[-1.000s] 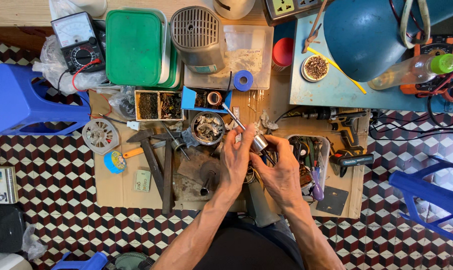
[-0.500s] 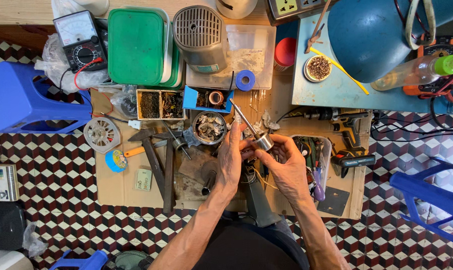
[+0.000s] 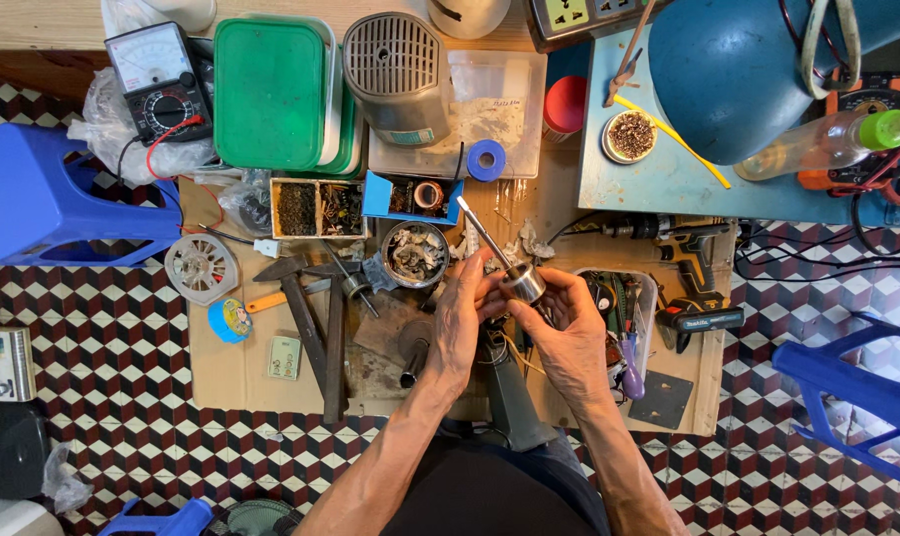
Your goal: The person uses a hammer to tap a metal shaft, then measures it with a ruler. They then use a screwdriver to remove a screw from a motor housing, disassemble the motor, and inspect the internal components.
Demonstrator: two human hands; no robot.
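The work lies low on a sheet of brown cardboard (image 3: 241,382) spread over a floor of small red, white and dark tiles (image 3: 92,298), with a pale wooden edge along the top of the view and a worn blue table (image 3: 648,179) at the upper right. The cardboard is crowded nearly to its edges; bare room shows only at its lower left corner and along the tiled floor below it. A blue plastic stool (image 3: 43,199) stands at the left and a blue plastic chair (image 3: 857,397) at the right, boxing the space in. Both hands meet over the middle of the cardboard: the left hand (image 3: 460,323) and the right hand (image 3: 569,328) are closed around a small metal cylinder with a thin steel shaft (image 3: 504,263), the shaft slanting up and to the left out of the fingers. Just above it sits a round tin of grey scrap (image 3: 415,253), and beyond that a blue open box (image 3: 410,197). A hammer (image 3: 301,308) with a dark head lies left of the hands, near a roll of blue tape (image 3: 229,320). Farther back are a green lidded plastic box (image 3: 271,89), a grey ribbed motor housing (image 3: 400,74), an analogue multimeter (image 3: 162,79) and a large blue lamp shade (image 3: 738,69).
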